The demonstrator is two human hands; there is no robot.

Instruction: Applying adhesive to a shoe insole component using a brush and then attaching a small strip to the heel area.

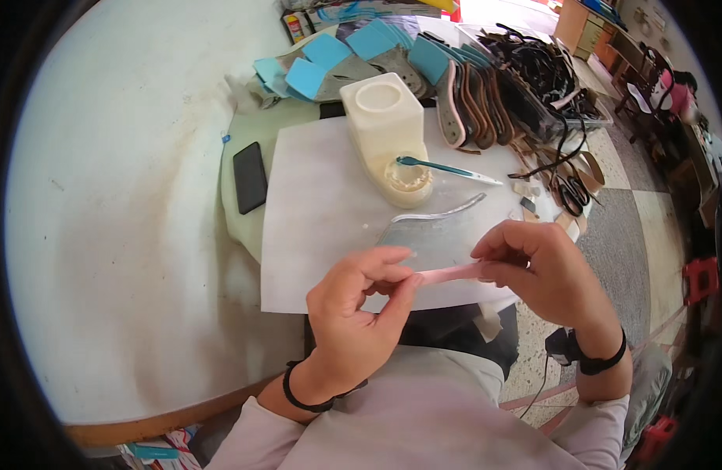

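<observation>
Left hand [362, 307] and right hand [547, 270] each pinch an end of the pink strip [451, 273], over the tabletop [243, 229] near edge. Uneven pull could tear it (looks thin, my guess).

Worker: pale grey top [400, 427], sleeves [255, 431] ending above the wrists; black left wristband [301, 401]; black right wristband [606, 363] with boxy module [561, 345], thin cable [536, 391].

The white sheet [306, 227] is softly lit — glare is seen at the top; edges are bent, corners blackened.
</observation>
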